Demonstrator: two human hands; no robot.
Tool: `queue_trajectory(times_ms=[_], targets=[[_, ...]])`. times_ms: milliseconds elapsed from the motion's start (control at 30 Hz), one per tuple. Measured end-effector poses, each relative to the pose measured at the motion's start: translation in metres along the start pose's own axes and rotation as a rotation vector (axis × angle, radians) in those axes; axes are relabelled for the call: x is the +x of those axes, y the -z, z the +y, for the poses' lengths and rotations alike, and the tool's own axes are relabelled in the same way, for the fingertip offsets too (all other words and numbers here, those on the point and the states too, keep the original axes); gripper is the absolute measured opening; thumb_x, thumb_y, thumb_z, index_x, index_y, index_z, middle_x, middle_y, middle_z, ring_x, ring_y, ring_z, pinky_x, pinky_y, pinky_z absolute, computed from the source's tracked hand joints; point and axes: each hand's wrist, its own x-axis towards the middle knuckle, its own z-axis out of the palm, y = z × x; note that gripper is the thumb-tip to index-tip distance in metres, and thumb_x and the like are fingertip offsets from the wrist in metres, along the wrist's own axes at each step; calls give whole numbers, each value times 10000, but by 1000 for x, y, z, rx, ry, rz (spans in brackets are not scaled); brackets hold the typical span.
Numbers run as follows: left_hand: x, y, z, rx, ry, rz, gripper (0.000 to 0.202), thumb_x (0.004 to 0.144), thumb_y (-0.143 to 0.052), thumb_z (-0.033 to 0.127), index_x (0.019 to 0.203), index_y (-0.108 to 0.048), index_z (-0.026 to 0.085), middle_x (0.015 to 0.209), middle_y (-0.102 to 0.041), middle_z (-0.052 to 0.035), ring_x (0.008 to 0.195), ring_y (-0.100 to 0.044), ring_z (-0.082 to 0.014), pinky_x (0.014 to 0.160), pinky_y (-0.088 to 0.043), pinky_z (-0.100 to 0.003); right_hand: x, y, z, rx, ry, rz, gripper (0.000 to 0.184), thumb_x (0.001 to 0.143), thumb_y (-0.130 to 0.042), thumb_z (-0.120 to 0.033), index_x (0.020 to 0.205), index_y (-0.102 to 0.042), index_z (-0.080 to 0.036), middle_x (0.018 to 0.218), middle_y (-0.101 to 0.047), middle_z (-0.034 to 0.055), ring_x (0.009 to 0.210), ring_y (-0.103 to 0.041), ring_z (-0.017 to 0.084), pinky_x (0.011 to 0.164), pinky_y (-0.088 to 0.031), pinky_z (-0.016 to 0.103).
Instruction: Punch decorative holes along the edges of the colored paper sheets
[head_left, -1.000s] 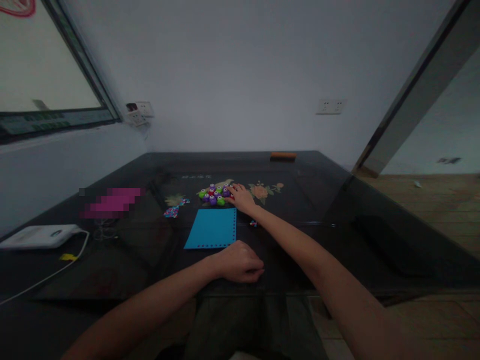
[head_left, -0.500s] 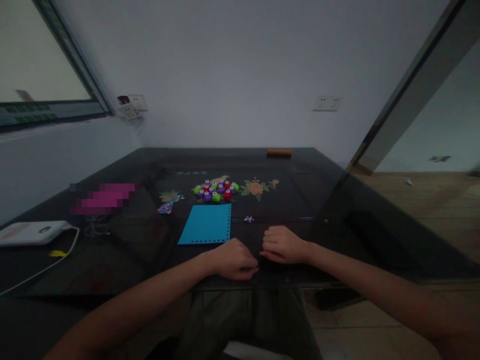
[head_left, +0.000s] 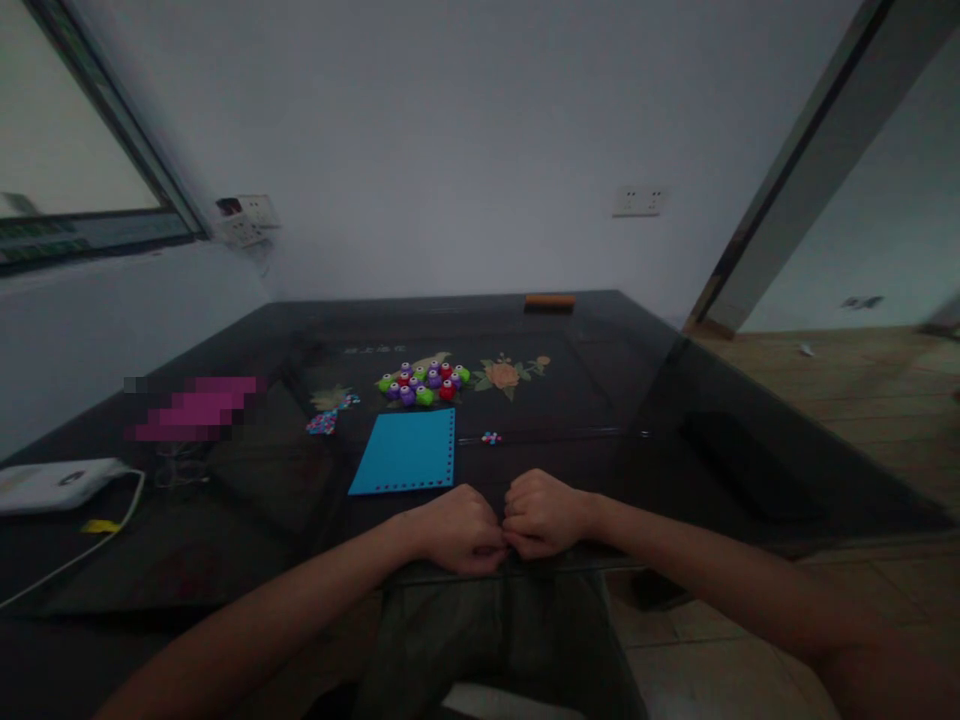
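My left hand (head_left: 466, 530) is curled into a fist at the table's near edge, by the lower right corner of a blue sheet (head_left: 405, 450) with small holes along two sides. My right hand (head_left: 546, 514), also a closed fist, meets it at the fingertips. No object shows in either hand. Just beyond them lies a small cluster of pink, blue and white pieces (head_left: 491, 438). Behind the sheet sits a group of round green, purple and red pieces (head_left: 424, 383) with white eye-like spots. More small coloured pieces (head_left: 322, 423) lie left of the sheet.
On the left of the dark glossy table (head_left: 585, 400) are a pixelated magenta item (head_left: 199, 408) and a white device (head_left: 60, 485) with a cable. A flat black object (head_left: 742, 465) lies at the right. An orange-brown bar (head_left: 550, 301) rests at the far edge.
My right hand has moved left and slightly nearer to me, closing the gap so the two fists touch. The whole view has shifted a little.
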Motion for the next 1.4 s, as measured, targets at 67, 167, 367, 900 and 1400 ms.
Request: queue_trajectory(times_ms=[67,167,367,900,1400], targets=[[0,0,0,-1,-8,8,184,764,-546,197,586,-589,181,532,-635,-13,473,-560,-124,468,-317,-274,0,0,0,-3,-10,-3,288,857,-415,-249,589,-507,-197,540,-563,7,502,-473,126,531,-301,293],[1,0,0,8,-2,18,192,760,-550,201,573,-586,180,527,-633,-12,467,-555,-125,462,-313,-280,0,1,-1,-2,-11,4,285,862,-411,-249,604,-518,-193,553,-568,10,510,-475,126,534,-303,290],[1,1,0,16,9,18,176,753,-553,194,583,-598,186,528,-633,-8,474,-555,-122,464,-319,-285,0,1,0,-2,-18,29,301,867,-402,-254,597,-519,-188,550,-561,5,507,-465,120,539,-303,282],[1,2,-1,8,28,18,187,765,-542,196,589,-603,183,524,-629,-15,466,-532,-117,465,-301,-264,-1,1,0,-7,-66,-8,316,885,-402,-280,615,-534,-184,576,-578,13,525,-477,121,555,-305,277],[1,2,-1,11,22,21,211,780,-532,195,579,-593,179,522,-631,-20,459,-545,-118,457,-305,-266,0,3,0,-18,-80,-3,328,894,-394,-290,612,-522,-184,577,-582,12,527,-473,122,552,-288,287]])
